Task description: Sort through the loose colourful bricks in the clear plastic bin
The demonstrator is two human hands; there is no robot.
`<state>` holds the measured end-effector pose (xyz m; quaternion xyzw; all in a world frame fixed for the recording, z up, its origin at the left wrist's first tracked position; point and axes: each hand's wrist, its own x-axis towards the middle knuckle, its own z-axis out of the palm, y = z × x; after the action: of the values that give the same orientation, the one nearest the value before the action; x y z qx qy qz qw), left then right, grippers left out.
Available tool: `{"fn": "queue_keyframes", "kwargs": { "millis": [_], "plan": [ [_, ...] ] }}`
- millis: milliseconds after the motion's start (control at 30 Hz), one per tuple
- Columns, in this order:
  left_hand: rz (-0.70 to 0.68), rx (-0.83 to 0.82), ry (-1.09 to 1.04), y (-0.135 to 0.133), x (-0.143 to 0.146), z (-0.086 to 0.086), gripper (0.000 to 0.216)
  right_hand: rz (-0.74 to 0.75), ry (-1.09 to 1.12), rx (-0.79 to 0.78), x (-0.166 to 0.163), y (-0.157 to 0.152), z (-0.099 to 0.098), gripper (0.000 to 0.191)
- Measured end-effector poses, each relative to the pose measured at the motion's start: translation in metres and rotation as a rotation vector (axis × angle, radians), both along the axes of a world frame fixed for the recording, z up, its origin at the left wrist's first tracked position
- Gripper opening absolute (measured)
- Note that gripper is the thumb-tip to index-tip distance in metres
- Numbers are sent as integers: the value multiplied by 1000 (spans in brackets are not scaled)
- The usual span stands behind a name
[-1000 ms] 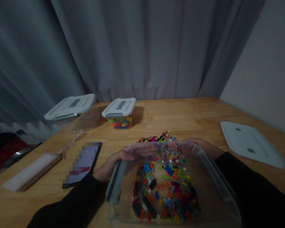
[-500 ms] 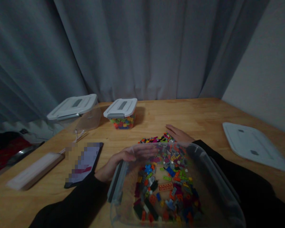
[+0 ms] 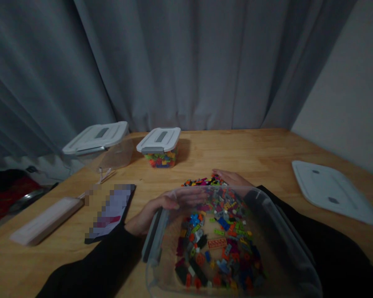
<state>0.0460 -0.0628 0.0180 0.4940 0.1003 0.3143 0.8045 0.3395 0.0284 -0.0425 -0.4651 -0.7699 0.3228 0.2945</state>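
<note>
A clear plastic bin (image 3: 282, 231) sits tilted close in front of me, with several small coloured bricks (image 3: 217, 248) lying inside it. My left hand (image 3: 153, 209) grips the bin's left rim by the grey latch. My right hand (image 3: 231, 178) lies flat behind the bin, fingers together, resting against a small heap of loose bricks (image 3: 202, 181) on the wooden table (image 3: 255, 153). Part of my right hand is hidden by the bin's far wall.
A small lidded box of bricks (image 3: 160, 147) and a larger lidded clear box (image 3: 101, 145) stand at the back left. A white lid (image 3: 332, 190) lies at the right. A phone (image 3: 112, 211) and a long pale case (image 3: 46, 219) lie at the left. Grey curtain behind.
My right hand left the bin's far right rim and moved behind the bin onto the loose heap of bricks. My left hand kept its grip on the left rim.
</note>
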Motion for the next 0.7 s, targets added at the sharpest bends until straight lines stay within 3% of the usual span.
{"fn": "queue_keyframes", "kwargs": {
  "millis": [300,500,700],
  "plan": [
    [29,-14,7,1,-1,-4,70,95,78,-35,0,-10,9,52],
    [-9,-21,-16,3,-3,-6,74,63,37,82,-9,-6,15,55],
    [-1,-28,-5,4,-4,-9,73,37,-11,86,-12,0,3,59]
  ]
}}
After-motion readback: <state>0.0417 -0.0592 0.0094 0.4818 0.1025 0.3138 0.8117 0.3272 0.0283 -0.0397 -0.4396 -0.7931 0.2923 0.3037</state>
